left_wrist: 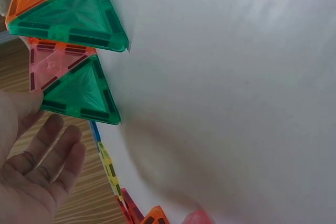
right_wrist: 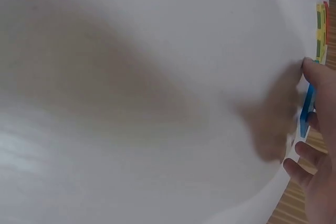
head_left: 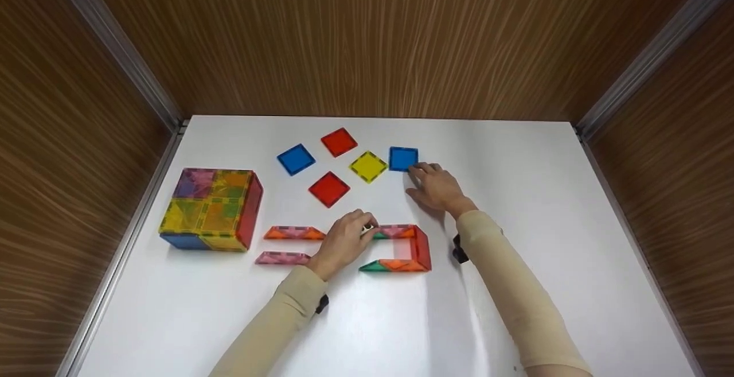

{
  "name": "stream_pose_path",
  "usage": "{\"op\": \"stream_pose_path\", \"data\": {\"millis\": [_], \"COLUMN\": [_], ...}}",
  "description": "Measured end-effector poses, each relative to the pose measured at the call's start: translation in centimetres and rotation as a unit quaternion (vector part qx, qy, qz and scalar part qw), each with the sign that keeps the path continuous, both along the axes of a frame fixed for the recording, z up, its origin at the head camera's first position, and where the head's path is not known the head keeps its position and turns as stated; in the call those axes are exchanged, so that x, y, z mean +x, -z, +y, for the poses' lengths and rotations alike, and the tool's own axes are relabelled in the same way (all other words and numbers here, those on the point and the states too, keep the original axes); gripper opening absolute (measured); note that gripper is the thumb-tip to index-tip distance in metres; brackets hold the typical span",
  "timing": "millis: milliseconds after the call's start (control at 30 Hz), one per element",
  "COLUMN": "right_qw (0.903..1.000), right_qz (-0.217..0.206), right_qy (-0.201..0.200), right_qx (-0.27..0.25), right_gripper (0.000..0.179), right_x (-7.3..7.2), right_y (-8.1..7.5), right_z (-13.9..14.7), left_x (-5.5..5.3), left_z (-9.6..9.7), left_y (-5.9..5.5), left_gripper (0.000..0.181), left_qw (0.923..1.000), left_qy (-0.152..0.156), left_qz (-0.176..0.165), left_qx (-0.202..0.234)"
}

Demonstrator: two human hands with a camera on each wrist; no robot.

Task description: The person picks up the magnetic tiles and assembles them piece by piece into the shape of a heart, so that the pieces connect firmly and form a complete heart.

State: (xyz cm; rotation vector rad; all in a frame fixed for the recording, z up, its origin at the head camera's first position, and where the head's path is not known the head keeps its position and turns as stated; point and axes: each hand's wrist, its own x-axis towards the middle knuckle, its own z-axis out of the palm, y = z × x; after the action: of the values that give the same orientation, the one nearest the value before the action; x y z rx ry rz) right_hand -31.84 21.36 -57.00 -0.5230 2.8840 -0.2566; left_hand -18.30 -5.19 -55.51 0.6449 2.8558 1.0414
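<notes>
Translucent magnetic tiles form a low three-sided frame, with a red end wall (head_left: 422,249), a far wall (head_left: 398,231) and a near wall (head_left: 401,265). My left hand (head_left: 343,240) pinches the left end of the far wall. Close up in the left wrist view, its thumb (left_wrist: 29,100) lies against the corner of a green triangle tile (left_wrist: 81,90), while the index fingertip is hidden. The other fingers stay loosely bent. My right hand (head_left: 437,189) reaches to a blue square tile (head_left: 403,159), fingertips touching its near right corner and thumb apart.
Left of the frame lie two low tile strips, a pink-orange one (head_left: 294,233) and a pink one (head_left: 282,258). A multicoloured tile box (head_left: 206,210) stands farther left. Behind are a yellow square (head_left: 369,166), red squares (head_left: 329,189) and another blue square (head_left: 296,159). Wooden panels (head_left: 367,38) border the white table.
</notes>
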Motion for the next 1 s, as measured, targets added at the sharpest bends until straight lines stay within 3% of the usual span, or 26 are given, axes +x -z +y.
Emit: {"op": "stream_pose_path", "data": {"millis": [200, 767, 1000], "right_qw": [0.9993, 0.9901, 0.9901], "right_qz": [0.033, 0.12, 0.121], "right_qy": [-0.012, -0.016, -0.017], "right_qx": [-0.012, -0.072, -0.068], "right_gripper": [0.058, 0.047, 0.047], "right_x": [1.1, 7.0, 7.6], "right_y": [0.3, 1.5, 1.0], "right_z": [1.0, 6.3, 6.8], "left_x": [0.0, 0.1, 0.2], "left_z": [0.0, -0.2, -0.2], "left_y": [0.0, 0.1, 0.1], "left_gripper": [0.016, 0.016, 0.017], "left_qw": [1.0, 0.9999, 0.9999], "left_qy": [0.007, 0.009, 0.007], "left_qz": [0.007, 0.005, 0.0], "left_qx": [0.0, 0.007, 0.009]}}
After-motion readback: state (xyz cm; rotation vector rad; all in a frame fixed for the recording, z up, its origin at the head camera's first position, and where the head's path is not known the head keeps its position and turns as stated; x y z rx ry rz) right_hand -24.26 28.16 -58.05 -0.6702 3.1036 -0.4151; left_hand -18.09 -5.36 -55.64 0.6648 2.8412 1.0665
